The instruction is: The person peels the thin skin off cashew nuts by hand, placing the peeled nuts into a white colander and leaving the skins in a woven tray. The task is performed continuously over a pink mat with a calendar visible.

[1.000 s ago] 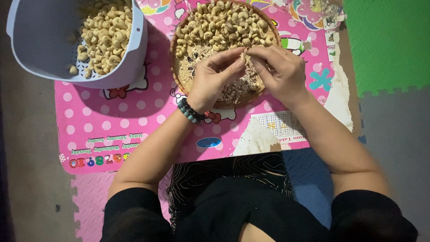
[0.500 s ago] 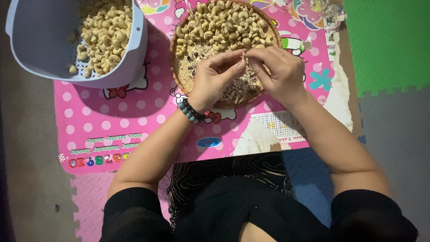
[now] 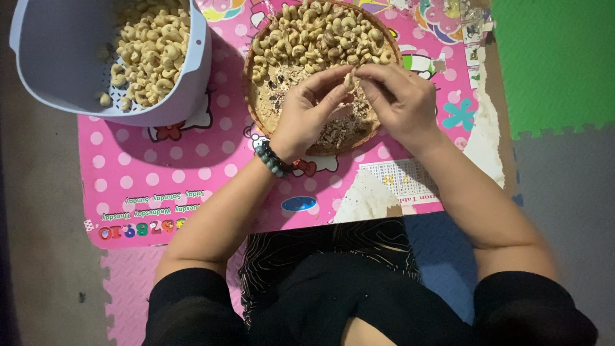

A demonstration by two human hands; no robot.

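Left hand (image 3: 312, 112) and right hand (image 3: 398, 101) meet at far centre, fingertips pinched together, touching. Both wrists bent inward. Forearms angle in from near left, near right. Beaded band on left wrist.

Both hands (image 3: 359, 106) pinching one cashew (image 3: 349, 79) over round basket (image 3: 251, 109)

The floor (image 3: 38, 256) is dull grey-brown on the left, dim under soft indoor light. Interlocking foam tiles cover the rest: a green tile (image 3: 557, 57) at the far right, a grey tile (image 3: 570, 192) nearer on the right, a blue tile (image 3: 442, 256) and a pale pink tile (image 3: 128, 288) at the near edge. Over them lies a worn pink polka-dot mat (image 3: 160, 173), its right edge peeled to white.
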